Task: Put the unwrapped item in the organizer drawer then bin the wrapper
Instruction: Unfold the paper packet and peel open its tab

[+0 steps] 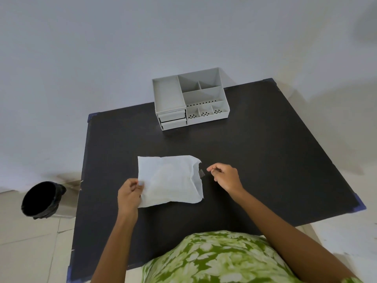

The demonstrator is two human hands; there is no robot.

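A white fabric-like wrapper pouch (170, 179) lies near the middle of the black table (265, 150), with a rounded bulge showing inside it. My left hand (130, 194) pinches its near left edge. My right hand (225, 177) is at the pouch's right end, fingertips pinched on a small dark strip (202, 174) that sticks out there. A grey desk organizer (190, 98) stands at the table's far edge, with two small drawers (173, 119) at its front left, the lower one slightly pulled out. What the pouch holds is hidden.
A bin with a black liner (41, 200) stands on the tiled floor left of the table. The organizer has several open top compartments. A pale wall rises behind the table. My green patterned garment touches the table's near edge.
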